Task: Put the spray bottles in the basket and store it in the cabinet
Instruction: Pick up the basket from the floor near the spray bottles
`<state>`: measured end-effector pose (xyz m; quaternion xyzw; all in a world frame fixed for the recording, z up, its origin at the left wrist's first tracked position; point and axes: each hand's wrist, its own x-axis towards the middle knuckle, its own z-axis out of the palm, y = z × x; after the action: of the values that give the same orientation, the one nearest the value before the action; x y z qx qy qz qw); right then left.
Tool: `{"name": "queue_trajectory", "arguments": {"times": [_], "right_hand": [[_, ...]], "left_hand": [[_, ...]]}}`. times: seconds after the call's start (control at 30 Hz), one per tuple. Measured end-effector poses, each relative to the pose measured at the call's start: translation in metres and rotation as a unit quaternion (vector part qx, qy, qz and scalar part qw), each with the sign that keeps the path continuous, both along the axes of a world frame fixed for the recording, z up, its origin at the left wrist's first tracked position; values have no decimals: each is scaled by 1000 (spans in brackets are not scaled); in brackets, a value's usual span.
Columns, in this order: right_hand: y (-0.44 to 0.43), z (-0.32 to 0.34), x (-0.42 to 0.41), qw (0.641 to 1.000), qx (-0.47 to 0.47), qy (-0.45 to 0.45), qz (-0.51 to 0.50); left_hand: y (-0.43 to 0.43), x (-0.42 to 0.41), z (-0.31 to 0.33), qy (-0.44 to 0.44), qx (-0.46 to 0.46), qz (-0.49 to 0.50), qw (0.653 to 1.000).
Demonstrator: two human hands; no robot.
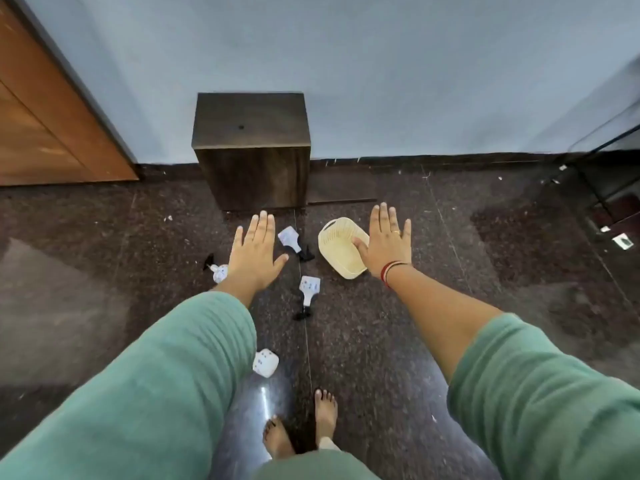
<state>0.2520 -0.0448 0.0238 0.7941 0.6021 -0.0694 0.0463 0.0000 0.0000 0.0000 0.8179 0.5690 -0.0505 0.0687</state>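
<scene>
Cream plastic basket (341,249) is seen empty on the dark speckled stone floor (398,341), just right of the dark wooden cabinet (254,157). Four white spray bottles with black triggers (308,289) are scattered on the floor nearby. Left hand (254,252) and right hand (386,242) are held flat, fingers spread, nothing gripped.

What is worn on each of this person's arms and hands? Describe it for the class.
Both arms have loose green sleeves reaching just below the elbow. The right hand wears a thin ring on one of its fingers, and red and white bangles circle that wrist. The left hand is bare of jewellery.
</scene>
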Motion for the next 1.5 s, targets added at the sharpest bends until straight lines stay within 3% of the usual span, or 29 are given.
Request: {"name": "queue_trajectory", "arguments": {"times": [0.83, 1.17, 1.33, 1.5], "right_hand": [[-36, 4, -16, 996, -53, 11, -75], [9, -23, 23, 990, -82, 50, -105], [52, -53, 69, 970, -196, 56, -131], [97, -96, 120, 926, -270, 170, -203]], "left_hand": [[7, -5, 19, 7, -29, -22, 999], [62, 44, 8, 10, -42, -43, 998], [103, 93, -15, 32, -150, -34, 988], [152, 160, -59, 61, -199, -8, 978]]}}
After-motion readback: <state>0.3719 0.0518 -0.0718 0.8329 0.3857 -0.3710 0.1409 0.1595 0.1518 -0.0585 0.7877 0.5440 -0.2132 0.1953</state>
